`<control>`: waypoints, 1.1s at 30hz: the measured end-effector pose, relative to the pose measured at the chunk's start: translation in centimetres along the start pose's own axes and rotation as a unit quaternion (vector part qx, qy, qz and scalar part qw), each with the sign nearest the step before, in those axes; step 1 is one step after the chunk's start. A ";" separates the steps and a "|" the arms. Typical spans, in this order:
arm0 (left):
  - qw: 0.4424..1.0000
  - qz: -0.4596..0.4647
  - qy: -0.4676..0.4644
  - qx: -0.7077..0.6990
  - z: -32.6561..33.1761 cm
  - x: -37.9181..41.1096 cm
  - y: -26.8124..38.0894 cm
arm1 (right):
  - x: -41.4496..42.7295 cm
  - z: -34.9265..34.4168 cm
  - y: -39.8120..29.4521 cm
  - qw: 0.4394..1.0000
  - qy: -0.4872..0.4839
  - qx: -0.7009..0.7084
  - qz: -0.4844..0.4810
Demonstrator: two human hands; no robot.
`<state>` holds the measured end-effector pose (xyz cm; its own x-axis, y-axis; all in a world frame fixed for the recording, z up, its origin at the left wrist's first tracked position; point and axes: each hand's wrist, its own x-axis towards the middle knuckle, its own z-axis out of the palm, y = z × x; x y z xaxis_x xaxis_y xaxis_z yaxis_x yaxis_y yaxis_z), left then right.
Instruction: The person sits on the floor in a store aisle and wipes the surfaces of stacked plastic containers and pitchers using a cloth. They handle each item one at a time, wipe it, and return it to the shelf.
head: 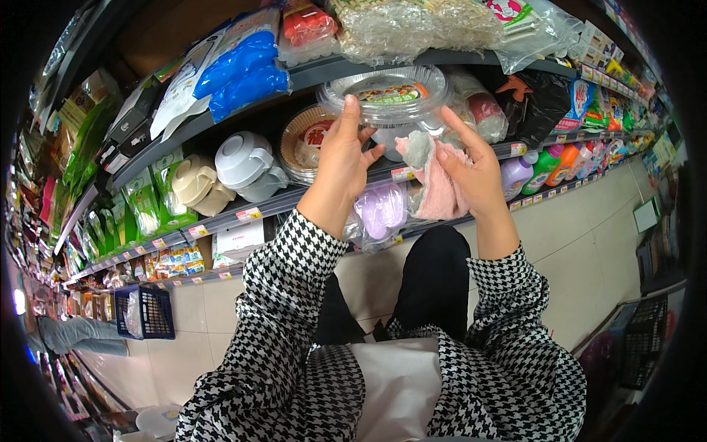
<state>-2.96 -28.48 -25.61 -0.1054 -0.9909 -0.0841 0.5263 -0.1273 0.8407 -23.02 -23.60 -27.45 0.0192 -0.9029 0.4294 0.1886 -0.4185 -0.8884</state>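
Observation:
My left hand (343,152) has its thumb on the near left rim of round clear plastic food containers (399,113), which look stacked, with its fingers below. A printed label shows through the top. My right hand (478,166) pinches a pink and grey cloth (442,190) between thumb and fingers, and the cloth hangs down. The right index finger reaches up to the containers' right side. Whether their underside rests on the shelf is hidden. Left of my left hand sits a pack of brown paper baking cups (301,135).
Light grey lidded bowls (246,157) and beige ones (199,179) stand on the middle shelf (281,203). Detergent bottles (536,172) line the lower right. Packaged goods fill the upper shelf. A person's legs (83,334) and a dark blue basket (149,312) are at left.

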 end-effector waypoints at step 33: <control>0.936 0.131 0.303 0.124 -14.4 -1.4 -8.3 | 0.0 4.6 7.8 0.907 -0.147 -0.389 -0.066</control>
<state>4.94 -26.71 -40.13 0.5371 -0.8395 -0.0822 0.2469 0.0633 0.9670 -17.06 -26.39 -33.66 0.3287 -0.8231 0.4632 -0.5404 -0.5661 -0.6225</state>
